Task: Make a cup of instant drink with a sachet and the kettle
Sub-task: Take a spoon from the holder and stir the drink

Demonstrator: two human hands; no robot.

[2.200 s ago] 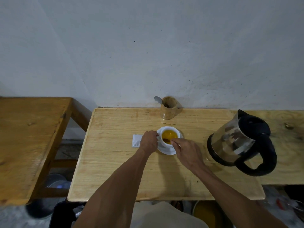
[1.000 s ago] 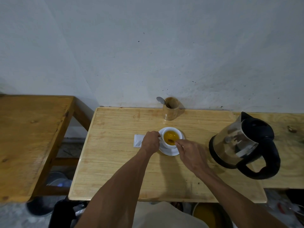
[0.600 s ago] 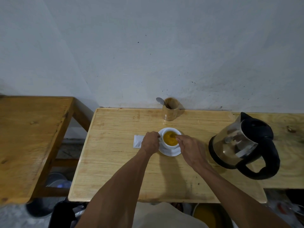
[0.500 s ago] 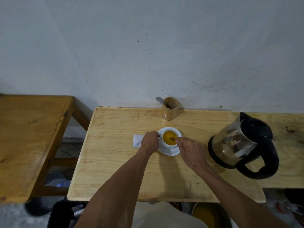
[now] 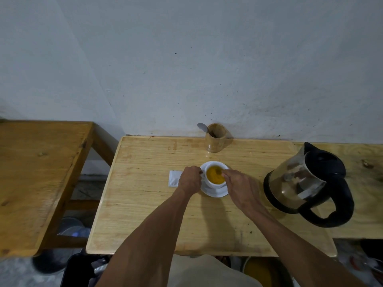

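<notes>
Two hands | left fingers on cup | right fingers over drink

Bare table in front; kettle right, wooden holder behind cup.

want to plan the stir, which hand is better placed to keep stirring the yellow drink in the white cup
Right. The right hand is pinched above the white cup of yellow drink, fingertips at its rim; any stirrer is too small to see. The left hand grips the cup's side, steadying it on the white saucer.
</notes>
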